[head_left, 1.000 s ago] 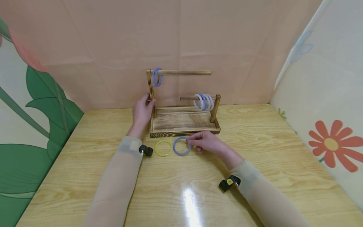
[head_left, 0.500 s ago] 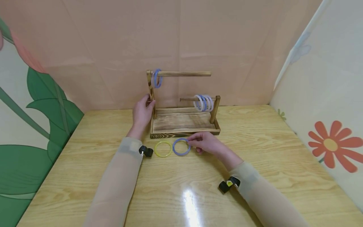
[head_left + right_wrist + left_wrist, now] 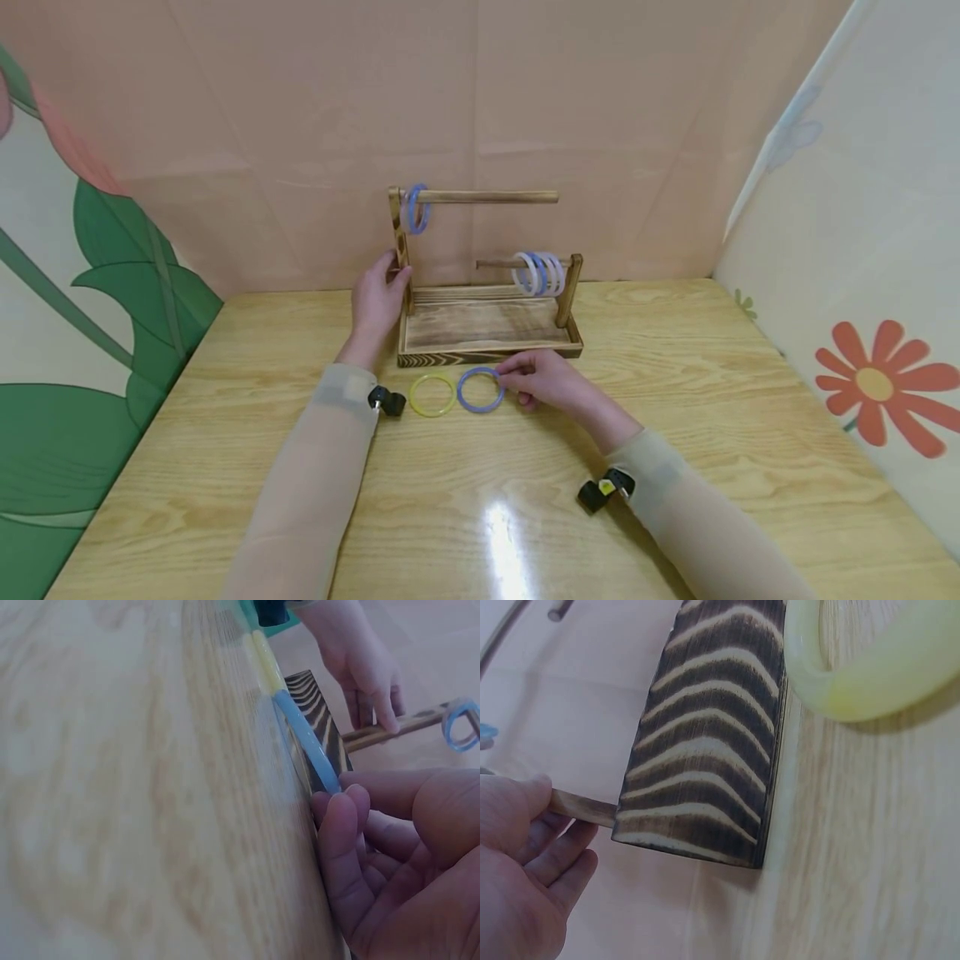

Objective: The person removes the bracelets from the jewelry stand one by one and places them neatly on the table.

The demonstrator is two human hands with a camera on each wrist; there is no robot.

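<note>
One blue ring (image 3: 480,389) flat on table (image 3: 675,400)

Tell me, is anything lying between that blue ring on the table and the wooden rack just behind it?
Nothing visible. The right hand pinches the blue ring, which lies flat on the table right in front of the wooden rack. The yellow ring lies to its left, not between. The left hand holds the rack's tall post.

table: light wood (image 3: 750,400), glare spot | walls: peach backdrop (image 3: 300,125), flower-print panels (image 3: 877,383)
</note>
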